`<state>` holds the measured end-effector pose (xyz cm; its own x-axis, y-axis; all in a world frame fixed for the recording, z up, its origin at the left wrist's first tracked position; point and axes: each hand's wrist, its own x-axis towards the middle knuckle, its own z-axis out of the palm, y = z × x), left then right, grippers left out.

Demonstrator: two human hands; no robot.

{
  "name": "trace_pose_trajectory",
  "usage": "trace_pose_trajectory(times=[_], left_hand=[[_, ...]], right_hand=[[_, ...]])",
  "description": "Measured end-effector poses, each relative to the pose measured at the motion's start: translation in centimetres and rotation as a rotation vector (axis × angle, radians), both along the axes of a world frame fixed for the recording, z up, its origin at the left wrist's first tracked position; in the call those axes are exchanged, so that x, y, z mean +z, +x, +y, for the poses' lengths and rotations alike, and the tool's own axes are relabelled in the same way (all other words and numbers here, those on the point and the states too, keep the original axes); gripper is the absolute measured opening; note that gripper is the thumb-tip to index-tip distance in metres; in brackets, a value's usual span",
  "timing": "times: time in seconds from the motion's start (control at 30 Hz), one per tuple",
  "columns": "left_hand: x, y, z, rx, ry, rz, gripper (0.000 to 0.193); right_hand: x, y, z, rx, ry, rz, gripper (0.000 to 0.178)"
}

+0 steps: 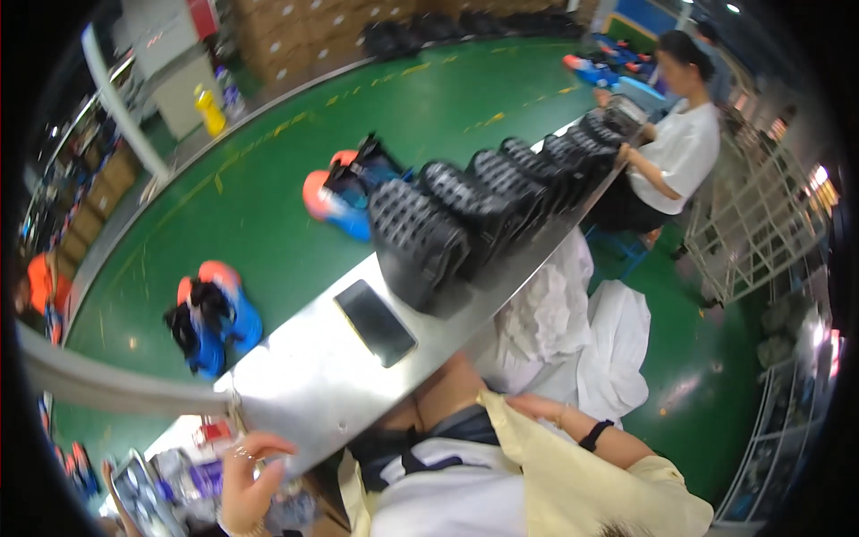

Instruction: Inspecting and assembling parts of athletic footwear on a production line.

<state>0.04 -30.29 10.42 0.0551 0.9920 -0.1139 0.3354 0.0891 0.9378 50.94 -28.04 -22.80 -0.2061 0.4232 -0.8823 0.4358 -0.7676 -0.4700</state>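
Observation:
My left hand is raised at the lower left, beside the near end of a metal bench. Its fingers are curved but apart, with nothing between them. My right hand is at the edge of my pale yellow shirt; the cloth partly hides its fingers, so I cannot tell whether it grips the cloth. A dark-screened phone lies on the bench in front of me. Beyond it stands a row of several rounded black pieces with a grey chequered pattern, too blurred to name.
White cloth or sacking hangs and bunches right of the bench. Blue and coral pieces with black parts are beyond its left side. A seated person in white works at the far end. A wire rack stands at right.

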Motion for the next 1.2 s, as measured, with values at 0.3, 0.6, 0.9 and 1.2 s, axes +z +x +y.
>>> trace_pose_trajectory(times=[0.3,0.6,0.9,1.2], left_hand=[[-15.2,-4.3,-10.0,-0.727,-1.196,0.033,0.093],[-19.9,-1.6,-9.8,-0.544,-0.921,-0.031,0.023],[-14.2,2.2,-1.7,-0.350,-0.265,0.193,0.019],[-2.2,4.8,11.6,-0.207,0.153,0.425,0.017]], right_hand=[[2.5,-3.8,7.5,0.200,0.192,0.266,0.027],[4.3,-5.6,10.4,0.264,0.250,0.238,0.026],[11.6,-13.3,7.7,0.583,0.867,0.009,0.021],[20.6,-12.9,10.3,0.501,0.773,0.320,0.024]])
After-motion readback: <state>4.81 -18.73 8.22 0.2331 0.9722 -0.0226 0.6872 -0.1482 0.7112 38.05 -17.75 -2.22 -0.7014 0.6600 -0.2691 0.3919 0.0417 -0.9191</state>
